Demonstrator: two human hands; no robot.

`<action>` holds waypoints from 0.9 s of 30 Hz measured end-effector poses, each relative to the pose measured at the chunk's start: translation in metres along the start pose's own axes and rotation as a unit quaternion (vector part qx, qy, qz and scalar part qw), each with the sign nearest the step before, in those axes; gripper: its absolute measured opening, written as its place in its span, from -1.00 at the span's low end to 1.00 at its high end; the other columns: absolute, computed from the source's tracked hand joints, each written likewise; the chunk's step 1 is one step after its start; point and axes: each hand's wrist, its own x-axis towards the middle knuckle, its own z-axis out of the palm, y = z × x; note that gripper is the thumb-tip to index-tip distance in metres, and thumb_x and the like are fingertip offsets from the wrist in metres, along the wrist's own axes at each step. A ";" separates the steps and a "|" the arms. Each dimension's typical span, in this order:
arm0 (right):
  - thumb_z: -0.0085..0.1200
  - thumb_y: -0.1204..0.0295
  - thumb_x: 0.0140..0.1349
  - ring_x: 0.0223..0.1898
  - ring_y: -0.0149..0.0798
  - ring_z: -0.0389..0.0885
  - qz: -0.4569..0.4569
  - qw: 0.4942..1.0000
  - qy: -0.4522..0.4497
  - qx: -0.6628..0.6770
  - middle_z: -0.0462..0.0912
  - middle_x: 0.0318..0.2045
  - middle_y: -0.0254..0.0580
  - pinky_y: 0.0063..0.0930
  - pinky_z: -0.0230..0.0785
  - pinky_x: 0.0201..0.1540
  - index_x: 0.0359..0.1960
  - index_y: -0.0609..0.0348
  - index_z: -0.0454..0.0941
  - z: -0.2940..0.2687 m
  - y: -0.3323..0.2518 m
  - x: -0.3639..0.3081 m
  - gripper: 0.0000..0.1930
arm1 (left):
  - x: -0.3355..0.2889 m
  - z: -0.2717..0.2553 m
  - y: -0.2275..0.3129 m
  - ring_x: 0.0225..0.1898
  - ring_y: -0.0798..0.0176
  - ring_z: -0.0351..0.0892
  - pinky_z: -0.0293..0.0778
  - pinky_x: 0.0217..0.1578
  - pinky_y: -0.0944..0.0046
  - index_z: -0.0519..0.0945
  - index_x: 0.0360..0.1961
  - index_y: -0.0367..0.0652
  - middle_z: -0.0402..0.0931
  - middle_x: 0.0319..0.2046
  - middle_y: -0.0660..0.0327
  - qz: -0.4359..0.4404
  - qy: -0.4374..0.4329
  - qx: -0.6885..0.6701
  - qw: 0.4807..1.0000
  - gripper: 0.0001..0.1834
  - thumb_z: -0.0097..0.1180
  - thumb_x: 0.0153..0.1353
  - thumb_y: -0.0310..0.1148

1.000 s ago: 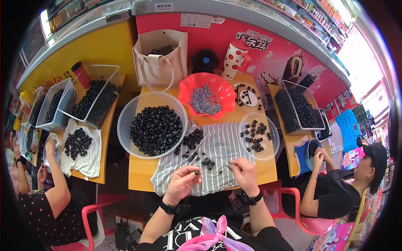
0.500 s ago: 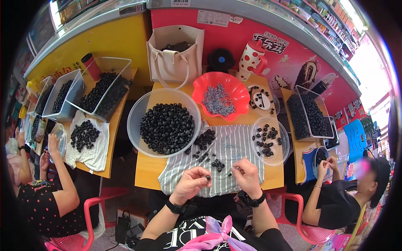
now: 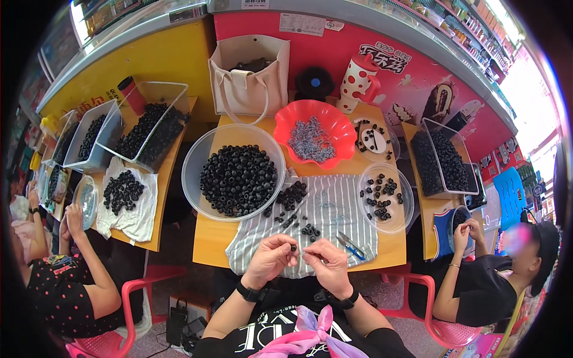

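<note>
Left of the hands, a large clear bowl (image 3: 191, 179) of black pieces stands on the tabletop (image 3: 206, 241). The left hand (image 3: 271, 259) pinches one black piece (image 3: 293, 247) above the striped cloth (image 3: 250, 241); a loose pile (image 3: 292, 196) lies beyond it. The right hand (image 3: 325, 262) meets it closely, fingertips drawn in; whether they grip anything, I cannot tell. Right of the hands lies a blue-handled tool (image 3: 352, 246), then a clear dish (image 3: 391, 223). The step looks like fine two-handed work on that single piece, calling for a steady left pinch and precise right fingertips.
</note>
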 end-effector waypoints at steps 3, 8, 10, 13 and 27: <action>0.17 0.71 0.07 -0.45 -0.39 0.53 0.002 1.000 0.021 0.005 0.58 -0.45 -0.20 -0.57 0.35 -0.43 -0.33 0.30 0.62 0.004 0.001 -0.001 -0.87 | 0.001 0.006 0.001 -0.39 0.24 0.61 0.54 -0.33 0.33 0.57 -0.07 -0.27 0.60 -0.32 0.10 -0.009 0.013 -0.008 1.000 -0.79 0.06 0.32 -0.44; 0.16 0.73 0.06 -0.46 -0.37 0.54 -0.016 0.998 0.052 -0.002 0.56 -0.45 -0.18 -0.59 0.38 -0.43 -0.33 0.30 0.59 0.006 -0.001 0.001 -0.86 | 0.000 0.007 0.002 -0.31 0.23 0.63 0.54 -0.26 0.35 0.53 0.01 -0.31 0.61 -0.23 0.06 -0.002 -0.005 0.020 1.000 -0.74 0.05 0.32 -0.49; 0.16 0.74 0.05 -0.46 -0.37 0.54 -0.018 0.999 0.050 -0.005 0.56 -0.44 -0.19 -0.60 0.38 -0.44 -0.34 0.30 0.58 0.005 -0.001 0.000 -0.86 | 0.000 0.008 0.003 -0.32 0.23 0.63 0.54 -0.27 0.35 0.53 0.00 -0.32 0.61 -0.23 0.06 -0.006 -0.003 0.018 1.000 -0.75 0.05 0.32 -0.50; 0.17 0.74 0.05 -0.46 -0.38 0.55 -0.029 0.998 0.043 -0.019 0.55 -0.44 -0.20 -0.61 0.39 -0.45 -0.35 0.29 0.58 0.007 -0.002 -0.001 -0.86 | 0.001 0.007 0.003 -0.33 0.24 0.63 0.54 -0.27 0.35 0.53 -0.02 -0.33 0.60 -0.24 0.07 -0.011 -0.003 0.004 1.000 -0.76 0.06 0.32 -0.50; 0.14 0.77 0.05 -0.44 -0.36 0.60 -0.075 0.996 -0.003 -0.054 0.57 -0.44 -0.18 -0.59 0.43 -0.40 -0.37 0.31 0.57 0.007 0.000 0.000 -0.86 | 0.001 0.007 0.000 -0.33 0.29 0.61 0.54 -0.30 0.37 0.59 -0.20 -0.35 0.56 -0.29 0.13 0.006 -0.015 0.063 0.998 -0.88 0.10 0.27 -0.53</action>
